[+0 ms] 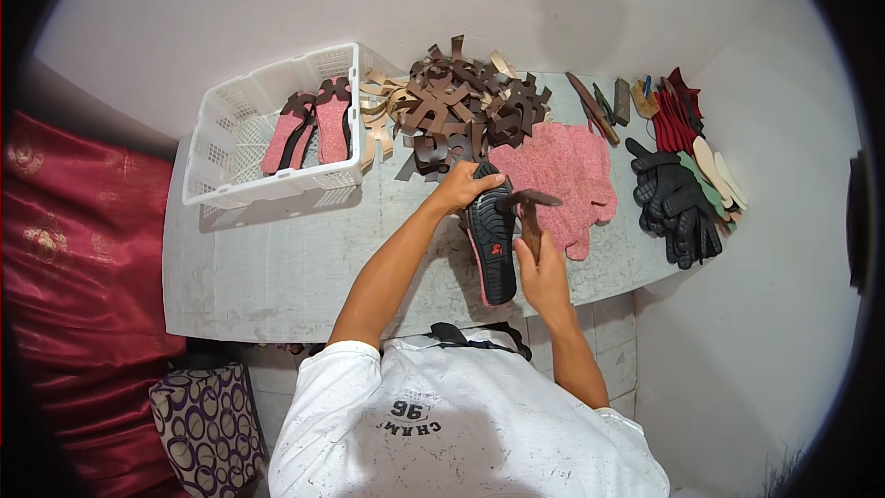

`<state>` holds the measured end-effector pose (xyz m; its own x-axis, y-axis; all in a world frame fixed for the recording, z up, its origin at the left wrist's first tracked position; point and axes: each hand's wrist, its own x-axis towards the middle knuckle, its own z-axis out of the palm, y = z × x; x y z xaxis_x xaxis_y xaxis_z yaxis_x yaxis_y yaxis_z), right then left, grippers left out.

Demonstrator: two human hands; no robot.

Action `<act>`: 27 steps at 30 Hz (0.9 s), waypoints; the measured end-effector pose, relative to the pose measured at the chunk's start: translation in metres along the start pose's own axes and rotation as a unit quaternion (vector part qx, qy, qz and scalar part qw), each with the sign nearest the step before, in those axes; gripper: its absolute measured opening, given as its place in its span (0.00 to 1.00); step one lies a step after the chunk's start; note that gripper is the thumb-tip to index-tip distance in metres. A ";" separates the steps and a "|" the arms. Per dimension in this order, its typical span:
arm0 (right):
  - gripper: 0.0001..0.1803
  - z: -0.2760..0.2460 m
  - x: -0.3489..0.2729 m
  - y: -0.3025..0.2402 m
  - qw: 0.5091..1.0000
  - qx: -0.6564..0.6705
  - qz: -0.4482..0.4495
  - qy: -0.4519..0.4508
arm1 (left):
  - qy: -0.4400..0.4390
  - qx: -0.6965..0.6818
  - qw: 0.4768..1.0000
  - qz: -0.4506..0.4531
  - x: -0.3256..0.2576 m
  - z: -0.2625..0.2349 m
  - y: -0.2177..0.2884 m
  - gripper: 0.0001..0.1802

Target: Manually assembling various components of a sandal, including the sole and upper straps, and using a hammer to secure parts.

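My left hand [463,189] grips a sandal [492,254] by one end, thumb on the sole and fingers beneath. Its black, grooved sole faces up, with a small red mark on it, and a pink edge shows along the left side. My right hand [546,278] is closed round the wooden handle of a hammer [535,198]. One end of the dark hammer head lies over the sole near my left thumb; whether it touches, I cannot tell. Just right of the sandal lies a heap of pink footbeds [567,180]. Brown straps [442,97] are piled beyond my hands.
On the table [267,267], a white basket [277,192] at left holds pink-and-black sandals [333,129]. Black soles [671,198] are heaped at right. Behind them are a wooden-handled tool [590,106], a greyish block [622,101] and red pieces [673,124]. A wall borders the back.
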<state>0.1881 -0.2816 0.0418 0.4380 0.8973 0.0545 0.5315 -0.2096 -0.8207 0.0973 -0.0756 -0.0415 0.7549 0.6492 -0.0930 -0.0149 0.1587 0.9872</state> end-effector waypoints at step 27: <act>0.13 0.004 -0.007 0.001 0.998 0.068 -0.002 0.007 | -0.012 0.043 0.998 -0.035 -0.001 -0.023 0.010 0.13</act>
<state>0.1828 -0.2870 0.0384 0.4460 0.8927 0.0648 0.4298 -0.1500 -0.8904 0.0814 -0.0574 -0.0350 0.7672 0.6210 -0.1605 0.0948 0.1377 0.9859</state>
